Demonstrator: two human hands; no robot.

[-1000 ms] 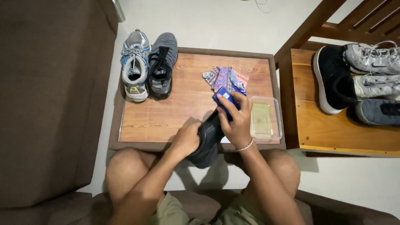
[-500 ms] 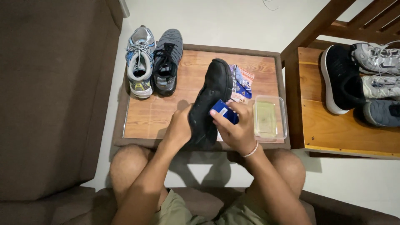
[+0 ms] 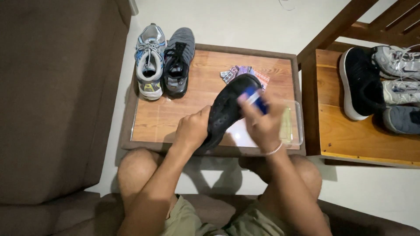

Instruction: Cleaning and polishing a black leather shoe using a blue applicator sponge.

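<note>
So compared with a second ago, the black shoe (image 3: 227,109) is up off the lap and out over the worktop (image 3: 192,105). Back then it hung low at the near edge with the toe pointing down; half a second ago it was already lifted and lying diagonally, and now it sits much the same, heel end near the near edge, toe reaching toward the far right corner, sole side facing up.

The left hand (image 3: 192,130) is wrapped around the heel end, fingers closed on it and holding it steady. The right hand (image 3: 261,124) has a small blue and white object (image 3: 253,97) pinched in its fingers, pressed against the shoe's upper side near the toe. That hand is smeared with motion blur, so it looks like it's mid-stroke; can't tell exactly what the blue thing is, maybe a brush or sponge.

My read: the setting-up part is over and the rubbing of the shoe is underway.

Around it: a folded patterned cloth (image 3: 238,72) peeks out behind the toe, a clear plastic tub (image 3: 294,126) sits at the right edge, a grey-blue sneaker (image 3: 149,61) and a dark grey sneaker (image 3: 178,61) stand at the far left corner. More shoes wait on the wooden bench (image 3: 350,135) well apart to the right.
</note>
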